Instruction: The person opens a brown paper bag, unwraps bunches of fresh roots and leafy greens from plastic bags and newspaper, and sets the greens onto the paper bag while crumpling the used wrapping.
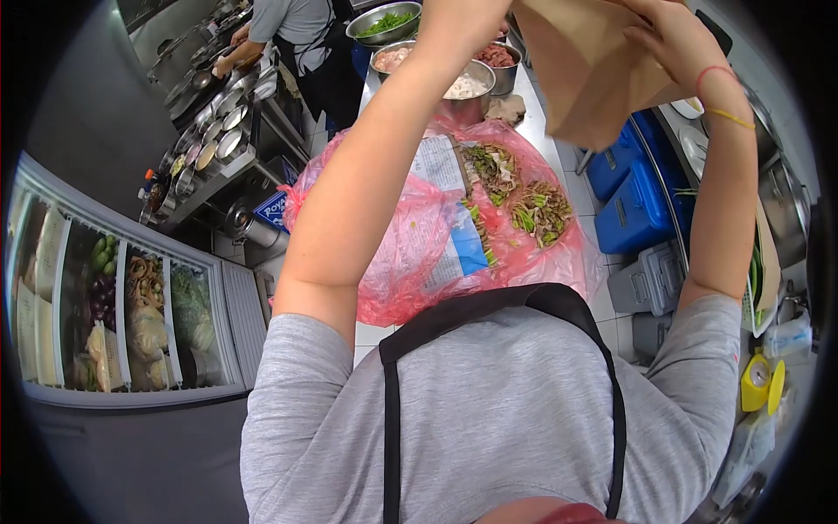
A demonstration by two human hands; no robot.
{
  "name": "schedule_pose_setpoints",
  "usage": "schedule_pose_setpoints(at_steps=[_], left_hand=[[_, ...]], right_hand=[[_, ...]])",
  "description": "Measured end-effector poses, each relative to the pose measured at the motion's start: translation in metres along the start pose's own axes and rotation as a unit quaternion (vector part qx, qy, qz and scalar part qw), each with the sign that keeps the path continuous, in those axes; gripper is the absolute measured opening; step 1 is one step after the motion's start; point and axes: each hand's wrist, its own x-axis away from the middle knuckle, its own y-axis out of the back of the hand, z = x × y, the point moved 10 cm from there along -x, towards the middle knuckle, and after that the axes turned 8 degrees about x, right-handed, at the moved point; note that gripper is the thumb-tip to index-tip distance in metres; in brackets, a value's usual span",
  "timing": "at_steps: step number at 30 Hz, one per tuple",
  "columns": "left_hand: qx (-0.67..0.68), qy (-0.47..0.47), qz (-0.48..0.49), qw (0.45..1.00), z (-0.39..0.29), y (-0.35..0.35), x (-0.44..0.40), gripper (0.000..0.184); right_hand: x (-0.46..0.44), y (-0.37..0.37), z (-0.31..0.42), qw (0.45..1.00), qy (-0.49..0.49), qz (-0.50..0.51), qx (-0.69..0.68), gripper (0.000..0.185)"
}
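From my end, a table (539, 122) lay under the pink plastic bag (384, 271). The brown paper (587, 79) hung raised beyond the bag's far right corner. Greens (543, 214) lay at the bag's right side, in or on it, I couldn't tell. The right hand (670, 35) pinched the paper; the left hand (464, 19) ran out of view, fingers cut off, its grip unknowable. I judged the step as handling the paper; the next move called for a steady hold. The paper's top was cropped.
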Motion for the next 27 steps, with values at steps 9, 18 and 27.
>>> schedule_pose_setpoints(at_steps=[9,18,27], left_hand=[[-0.146,-0.356,0.079,0.92,-0.128,-0.026,0.032,0.035],[-0.118,-0.124,0.191,0.967,-0.099,-0.027,0.006,0.019],[-0.116,-0.138,0.243,0.953,-0.103,-0.027,0.011,0.02]], right_hand=[[-0.019,-0.024,0.016,0.895,0.114,0.388,-0.191,0.024],[-0.034,-0.034,0.023,0.908,0.231,0.331,-0.117,0.033],[-0.031,-0.021,0.028,0.88,0.144,0.319,-0.322,0.026]])
